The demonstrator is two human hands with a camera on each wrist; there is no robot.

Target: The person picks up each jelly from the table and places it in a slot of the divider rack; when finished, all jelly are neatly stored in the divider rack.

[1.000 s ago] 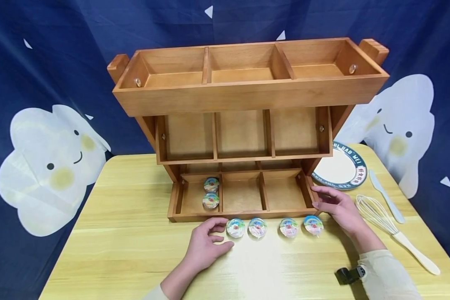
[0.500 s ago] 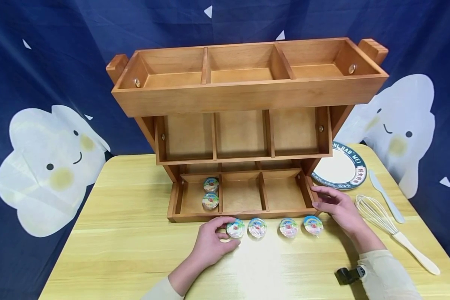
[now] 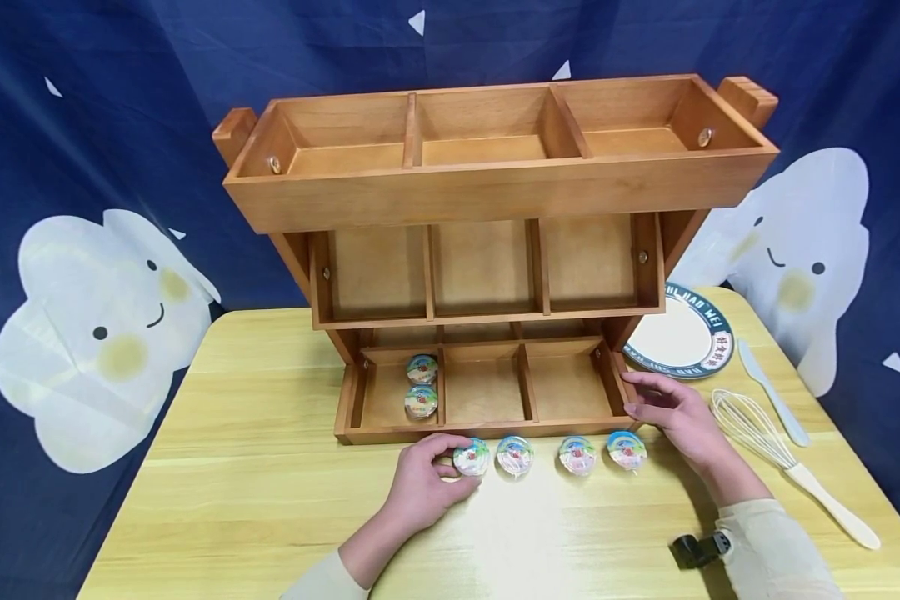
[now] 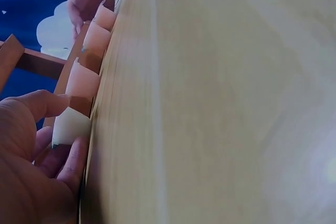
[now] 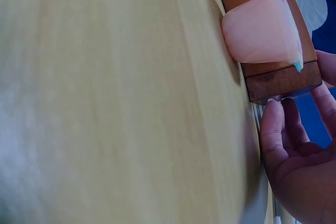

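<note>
In the head view several small lidded jelly cups line up on the table along the front of a wooden rack. My left hand pinches the leftmost jelly cup between thumb and fingers; its whitish body shows in the left wrist view. Just right of it stands a second jelly cup. My right hand rests its fingertips against the rack's right front corner, beside a pinkish jelly cup. Two more jelly cups sit in the rack's bottom left compartment.
The rack's middle tier and top tier overhang the bottom compartments. To the right lie a round plate, a light blue knife and a whisk. A dark blue curtain hangs behind.
My left hand has moved slightly right, and its fingers have closed around the leftmost jelly cup. My right hand stays at the rack's corner.
</note>
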